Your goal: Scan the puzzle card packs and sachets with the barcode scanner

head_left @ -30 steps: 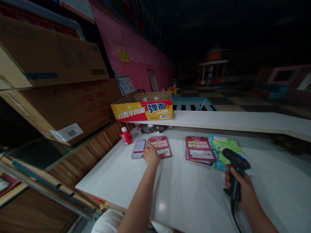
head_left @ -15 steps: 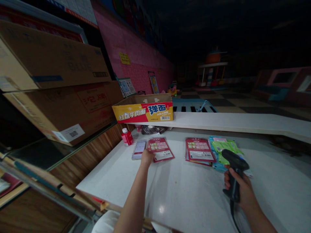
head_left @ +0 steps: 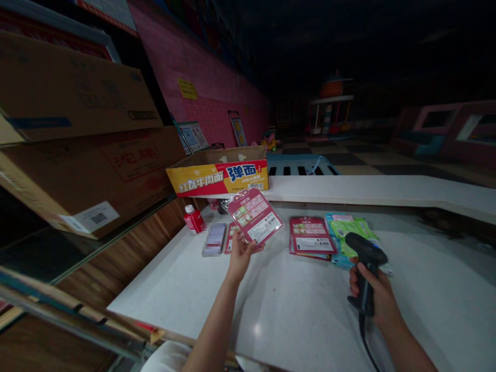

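My left hand (head_left: 242,251) pinches a flat red package (head_left: 256,214) by its lower edge and holds it tilted above the white table. Its back faces me, with small pictures and a white label with a barcode. Beneath it, another red package (head_left: 229,243) lies partly covered. My right hand (head_left: 372,289) is wrapped round the handle of a black barcode scanner (head_left: 366,253), whose cord hangs down toward me. Just left of the scanner lies a stack of red packages (head_left: 312,235), and green and blue packages (head_left: 351,230) lie partly behind the scanner's head.
A phone (head_left: 214,239) and a red bottle (head_left: 194,219) are at the table's left. An open yellow and red carton (head_left: 219,178) sits on the raised white ledge (head_left: 372,188) along the back. Large cardboard boxes (head_left: 89,175) are stacked on the left shelf.
My left hand has lifted a red package off the table and tilted it, uncovering another below. The scanner stays in my right hand. The whole view has shifted slightly.
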### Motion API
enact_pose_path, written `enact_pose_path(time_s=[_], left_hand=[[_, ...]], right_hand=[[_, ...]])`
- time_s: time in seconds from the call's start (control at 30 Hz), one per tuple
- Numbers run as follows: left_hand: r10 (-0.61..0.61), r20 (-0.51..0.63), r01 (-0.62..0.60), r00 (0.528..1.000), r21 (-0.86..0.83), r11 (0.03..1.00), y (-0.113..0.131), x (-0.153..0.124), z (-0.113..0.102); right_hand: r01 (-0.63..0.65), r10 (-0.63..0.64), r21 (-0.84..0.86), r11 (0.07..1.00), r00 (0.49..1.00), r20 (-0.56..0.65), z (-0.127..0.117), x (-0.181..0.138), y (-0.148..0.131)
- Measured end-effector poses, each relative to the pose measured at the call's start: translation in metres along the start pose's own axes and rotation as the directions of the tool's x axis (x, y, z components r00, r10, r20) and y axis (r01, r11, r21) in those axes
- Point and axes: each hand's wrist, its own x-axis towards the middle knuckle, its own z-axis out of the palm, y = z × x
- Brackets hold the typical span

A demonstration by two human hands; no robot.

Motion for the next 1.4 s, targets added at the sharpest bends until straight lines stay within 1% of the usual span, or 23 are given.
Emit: enact_pose_path(time_s=[0.1, 0.23, 0.37, 0.57, 0.7, 0.8, 0.9, 1.07, 1.17, 1.27, 1.4], left_hand=[[0.019, 0.018, -0.019, 1.000, -0.006, 1.000, -0.013, 0.011, 0.022], [0.034, -0.051, -0.034, 0.998, 0.012, 0.999, -0.038, 0.024, 0.049], [0.034, -0.089, -0.036, 0.995, -0.015, 0.999, -0.060, 0.027, 0.062], [0.029, -0.137, -0.030, 0.990, -0.006, 1.000, -0.079, 0.027, 0.057], [0.033, -0.136, -0.032, 0.990, 0.003, 0.999, -0.082, 0.030, 0.055], [0.027, -0.137, -0.026, 0.990, 0.009, 1.000, -0.082, 0.030, 0.056], [0.022, -0.136, -0.019, 0.991, 0.018, 1.000, -0.080, 0.029, 0.058], [0.024, -0.133, -0.017, 0.991, 0.052, 0.999, -0.076, 0.027, 0.059], [0.036, -0.135, -0.027, 0.990, 0.069, 0.997, -0.075, 0.027, 0.059], [0.025, -0.143, -0.020, 0.989, 0.036, 0.999, -0.076, 0.027, 0.059], [0.015, -0.140, -0.013, 0.990, 0.017, 1.000, -0.079, 0.027, 0.058]], right_hand=[[0.012, -0.012, -0.010, 1.000, 1.000, 0.006, 0.001, -0.001, 0.000], [-0.013, 0.014, -0.013, 1.000, 0.999, 0.031, -0.001, 0.000, 0.001], [-0.033, 0.036, -0.058, 0.998, 0.998, 0.048, 0.000, -0.001, 0.002], [-0.020, 0.041, -0.116, 0.993, 0.984, 0.174, 0.008, -0.011, 0.000], [0.010, 0.034, -0.175, 0.984, 0.968, 0.248, 0.012, -0.016, 0.003], [0.015, 0.049, -0.225, 0.974, 0.960, 0.277, 0.012, -0.017, 0.003], [0.008, 0.066, -0.256, 0.967, 0.958, 0.278, 0.012, -0.018, 0.002], [-0.015, 0.082, -0.257, 0.966, 0.965, 0.250, 0.010, -0.017, 0.000], [-0.015, 0.084, -0.256, 0.967, 0.961, 0.263, 0.009, -0.016, 0.001], [-0.008, 0.083, -0.255, 0.967, 0.956, 0.282, 0.008, -0.016, 0.000], [-0.015, 0.085, -0.250, 0.968, 0.960, 0.269, 0.008, -0.017, 0.000]])
